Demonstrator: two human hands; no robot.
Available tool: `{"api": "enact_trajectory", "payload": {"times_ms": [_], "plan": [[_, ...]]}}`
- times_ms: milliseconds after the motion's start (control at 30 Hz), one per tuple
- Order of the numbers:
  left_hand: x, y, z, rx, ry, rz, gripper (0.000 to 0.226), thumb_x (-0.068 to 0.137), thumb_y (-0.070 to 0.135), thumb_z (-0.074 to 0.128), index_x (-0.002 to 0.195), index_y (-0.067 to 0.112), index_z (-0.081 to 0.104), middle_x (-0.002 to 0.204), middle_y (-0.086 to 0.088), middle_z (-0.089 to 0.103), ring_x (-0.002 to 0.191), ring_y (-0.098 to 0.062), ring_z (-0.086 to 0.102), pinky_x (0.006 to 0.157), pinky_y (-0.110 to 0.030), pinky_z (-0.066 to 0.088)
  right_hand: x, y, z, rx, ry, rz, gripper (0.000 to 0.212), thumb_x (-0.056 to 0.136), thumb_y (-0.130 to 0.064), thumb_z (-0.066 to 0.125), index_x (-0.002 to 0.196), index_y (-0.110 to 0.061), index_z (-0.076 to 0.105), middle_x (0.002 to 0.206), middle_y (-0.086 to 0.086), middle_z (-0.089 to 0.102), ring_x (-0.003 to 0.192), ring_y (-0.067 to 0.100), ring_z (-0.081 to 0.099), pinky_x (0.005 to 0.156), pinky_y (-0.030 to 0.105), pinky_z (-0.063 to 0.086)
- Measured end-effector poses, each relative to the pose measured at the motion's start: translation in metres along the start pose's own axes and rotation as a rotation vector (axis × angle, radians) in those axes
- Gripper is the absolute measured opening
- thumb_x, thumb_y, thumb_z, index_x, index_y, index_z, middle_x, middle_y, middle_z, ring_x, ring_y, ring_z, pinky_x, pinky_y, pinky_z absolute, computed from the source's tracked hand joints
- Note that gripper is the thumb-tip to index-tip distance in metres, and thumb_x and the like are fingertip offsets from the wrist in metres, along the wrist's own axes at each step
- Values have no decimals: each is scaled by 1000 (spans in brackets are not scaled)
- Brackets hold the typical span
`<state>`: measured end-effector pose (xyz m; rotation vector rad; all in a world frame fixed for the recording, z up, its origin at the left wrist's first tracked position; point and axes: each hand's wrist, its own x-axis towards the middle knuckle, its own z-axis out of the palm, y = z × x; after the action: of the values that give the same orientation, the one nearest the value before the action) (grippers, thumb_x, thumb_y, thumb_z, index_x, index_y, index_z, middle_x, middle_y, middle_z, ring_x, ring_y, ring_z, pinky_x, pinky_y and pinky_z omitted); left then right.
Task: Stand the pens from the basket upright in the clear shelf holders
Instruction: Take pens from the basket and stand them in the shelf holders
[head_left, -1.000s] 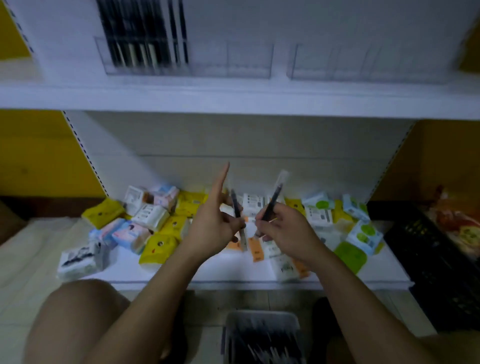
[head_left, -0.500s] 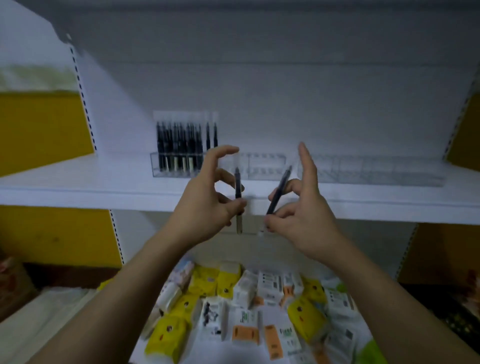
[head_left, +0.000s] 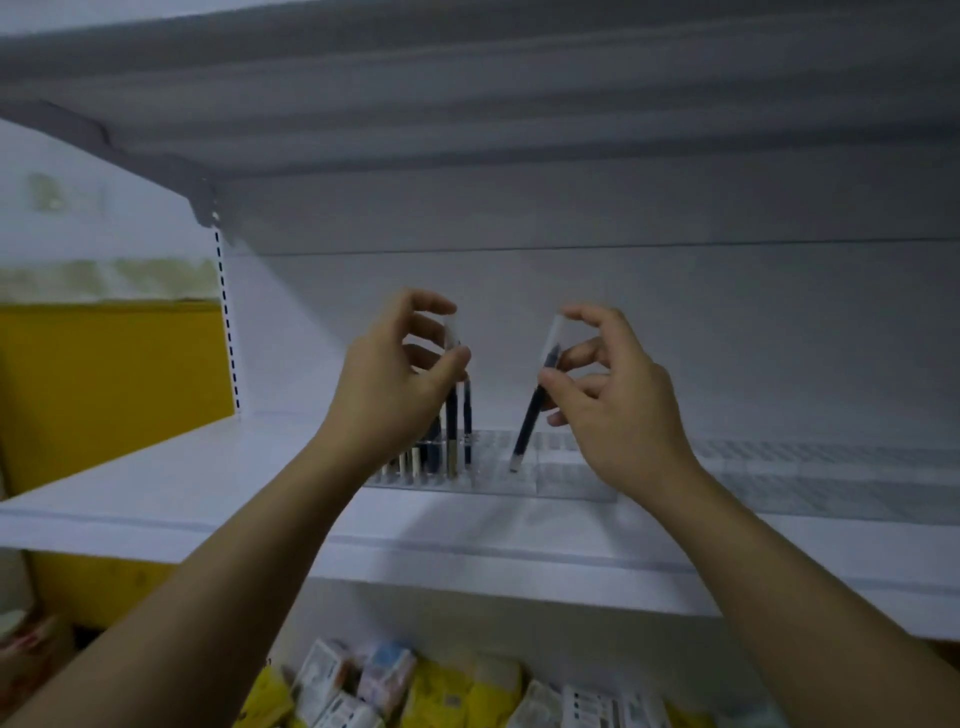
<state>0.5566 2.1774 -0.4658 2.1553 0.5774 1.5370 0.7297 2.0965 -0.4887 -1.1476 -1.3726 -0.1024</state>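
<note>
The white shelf (head_left: 208, 499) runs right across in front of the person, with another shelf's underside close above it and a yellow wall (head_left: 104, 389) off to the left. Along it sits a row of clear holders (head_left: 571, 480), divided into small compartments; the left end is filled with standing pens (head_left: 410, 462), dark barrels with pale lower ends, while the stretch to the right looks bare.

Both arms reach up to the row. The left hand (head_left: 395, 384) pinches a pen (head_left: 452, 415) near its clear cap between thumb and curled fingers (head_left: 431, 304) and holds it upright, its lower end down among the standing ones at the right edge of that group. The right hand (head_left: 618, 410) pinches a second pen (head_left: 527, 421) high on the barrel, thumb against the bent fingers (head_left: 576, 312) — this one leans, top to the right, with its pale tip down in a compartment just right of the filled section. Whether the tip touches the bottom I cannot tell.

Below, on a lower shelf, lie yellow and white packets (head_left: 363, 680) — blurred.
</note>
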Motion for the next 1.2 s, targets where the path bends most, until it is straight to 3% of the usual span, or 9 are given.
{"api": "enact_trajectory", "payload": {"times_ms": [100,233,433,667,733,867,1067,1200], "plan": [[19,-7,-3,-21,21,-12,29,88,16,67,110,25,52,98,2,65,74,-8,70,59,-20,56,21,9,10,-20,-5,-17,43,89,-15,67,123,-36,50,85,-6,60,64,15,69,60,27,60],[41,-17,0,62,62,44,29,89,18,66,113,30,54,94,6,69,86,-4,67,75,-22,54,46,21,26,-37,-23,-43,43,89,-17,68,122,-38,49,81,-6,61,65,15,67,68,40,60],[61,-37,12,157,-8,35,26,85,19,71,104,31,58,100,12,65,76,2,65,62,-11,53,72,42,51,-1,-68,-37,46,87,-16,69,107,-49,45,79,-8,61,62,10,66,61,39,60],[71,-60,12,291,7,71,27,82,21,75,105,27,63,94,12,66,80,2,64,74,-19,55,82,61,72,-10,-151,-28,45,87,-17,69,112,-46,47,84,-5,63,68,14,67,66,41,59],[72,-63,11,318,16,99,26,82,23,75,105,26,63,93,13,66,86,1,62,79,-19,52,83,64,73,-8,-147,-19,41,87,-16,69,110,-44,50,83,-5,64,68,13,67,66,40,60],[77,-66,11,310,0,91,23,83,22,73,102,28,61,90,17,64,87,3,62,76,-11,47,81,70,73,36,-115,-9,9,90,-12,66,89,-21,65,75,-7,68,62,8,67,62,38,59],[84,-68,10,311,-39,63,21,85,19,71,99,29,59,88,18,64,86,5,62,74,-9,46,79,74,73,59,-99,2,10,89,-14,68,87,-24,66,75,-9,68,63,6,67,63,28,59],[82,-71,12,343,-63,107,18,84,21,73,95,28,61,90,16,67,86,4,63,77,-13,49,74,77,75,14,-185,-34,23,85,-17,71,100,-32,62,81,-14,66,69,-1,63,62,9,50]]}}
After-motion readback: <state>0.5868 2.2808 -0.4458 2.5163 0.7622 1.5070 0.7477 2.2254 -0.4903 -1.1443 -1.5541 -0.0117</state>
